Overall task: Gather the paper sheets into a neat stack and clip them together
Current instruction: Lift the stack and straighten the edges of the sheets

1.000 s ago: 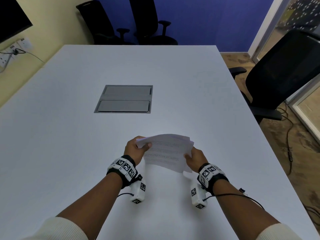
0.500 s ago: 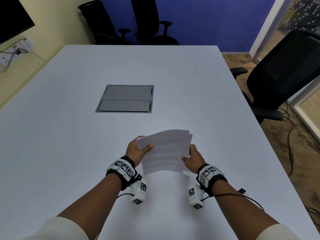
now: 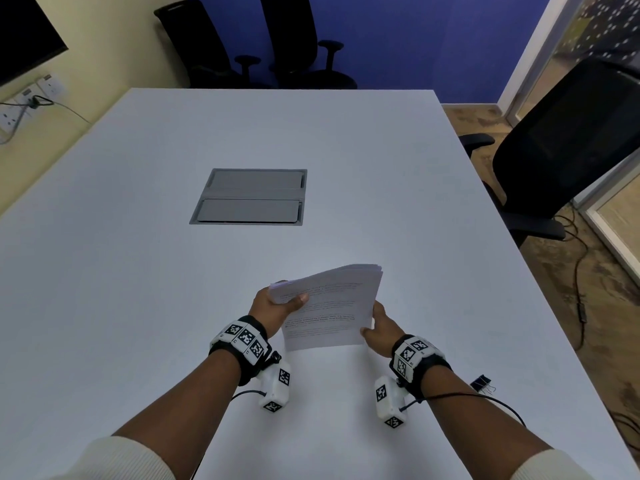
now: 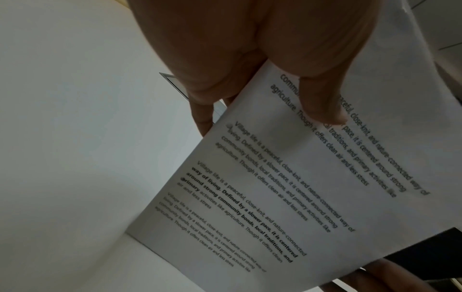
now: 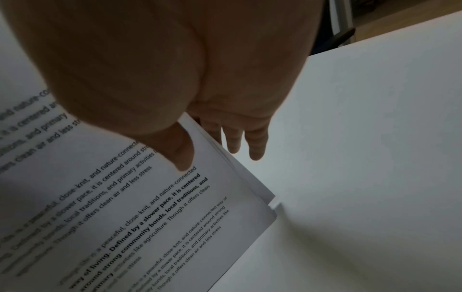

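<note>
Two hands carry our sheets [image 3: 332, 306] together above the near part of the table [image 3: 138, 306], the bundle tilted with its lower edge close to the surface. Our left hand [image 3: 273, 306] pinches the upper left corner, thumb on top and fingers beneath; our right hand [image 3: 379, 329] pinches the lower right edge the same way, thumb [image 5: 182, 154] on the printed face and fingers [image 5: 255, 144] behind. So both grips are closed on the paper.

Several things could go wrong from here, as we judge it. From the right wrist, the page edges at the right corner are stepped, not flush, so clipping now would lock in a ragged stack. We would want to tap the lower edge on the table first, and that tap calls for a loosened hold; loosen too far and the inner pages may slide out and fan across the table.

One clip [image 3: 479, 382], small and black, lies on the table behind our right wrist, near the table's right edge. Reaching it means freeing the right hand, which leaves the whole bundle hanging from one corner pinch; the pages could droop and shear apart again. A careless sweep of the wrist or its cable might also knock the clip off the edge.
</note>
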Tool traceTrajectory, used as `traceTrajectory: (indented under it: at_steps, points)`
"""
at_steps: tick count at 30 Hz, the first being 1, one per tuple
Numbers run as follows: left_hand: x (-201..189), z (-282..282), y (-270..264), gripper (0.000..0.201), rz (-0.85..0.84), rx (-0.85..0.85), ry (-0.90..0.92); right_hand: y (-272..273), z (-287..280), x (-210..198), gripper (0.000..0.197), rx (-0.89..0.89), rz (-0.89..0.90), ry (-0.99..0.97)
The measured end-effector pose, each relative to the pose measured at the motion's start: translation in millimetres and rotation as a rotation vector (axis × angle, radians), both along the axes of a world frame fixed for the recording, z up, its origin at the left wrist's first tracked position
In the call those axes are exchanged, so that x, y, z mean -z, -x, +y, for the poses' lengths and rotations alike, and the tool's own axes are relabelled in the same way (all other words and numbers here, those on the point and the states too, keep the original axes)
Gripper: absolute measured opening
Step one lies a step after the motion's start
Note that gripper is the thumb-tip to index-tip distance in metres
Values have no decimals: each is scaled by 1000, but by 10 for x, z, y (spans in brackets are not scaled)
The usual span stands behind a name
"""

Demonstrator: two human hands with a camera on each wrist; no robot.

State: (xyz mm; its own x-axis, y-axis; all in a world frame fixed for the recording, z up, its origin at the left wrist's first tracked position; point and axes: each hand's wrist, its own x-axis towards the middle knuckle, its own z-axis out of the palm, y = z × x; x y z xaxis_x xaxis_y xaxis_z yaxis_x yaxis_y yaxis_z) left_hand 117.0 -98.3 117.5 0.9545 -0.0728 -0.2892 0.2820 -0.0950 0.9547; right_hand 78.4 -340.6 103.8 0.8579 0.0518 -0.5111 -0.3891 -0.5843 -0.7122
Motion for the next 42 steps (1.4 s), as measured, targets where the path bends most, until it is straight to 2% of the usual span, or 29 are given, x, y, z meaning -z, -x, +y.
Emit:
traceTrajectory:
  at_steps: [8, 14, 19, 23, 28, 32, 34, 37, 42]
  points:
    - [-72, -10, 31, 25, -20, 21, 12, -9, -35, 157, 57, 71, 33, -27]
    - [-132, -45, 34, 30, -20, 6, 26, -35, -34, 146, 42, 136, -126, -26]
    - [-181, -73, -49, 56, 45, -74, 26, -65, -33, 66, 35, 120, -176, 4]
    - [-249, -116, -49, 37, 60, -124, 66, -39, -15, 52, 32, 114, -168, 49]
    - [-337, -146, -18, 28, 37, -100, 70, -3, 4, 23, 29, 116, -150, 81]
    - [-202, -51, 63, 39, -3, 39, -3, -13, -6, 18, 29, 103, -150, 108]
    - [-131, -31, 100, 29, 2, 82, -46, -21, -9, 13, 29, 99, -160, 124]
    - [-141, -52, 115, 15, -37, 37, -105, -32, -7, -25, 28, 97, -224, 135]
    - [-245, -129, 58, 18, -123, 0, -73, -82, -34, -102, 27, 133, -313, 129]
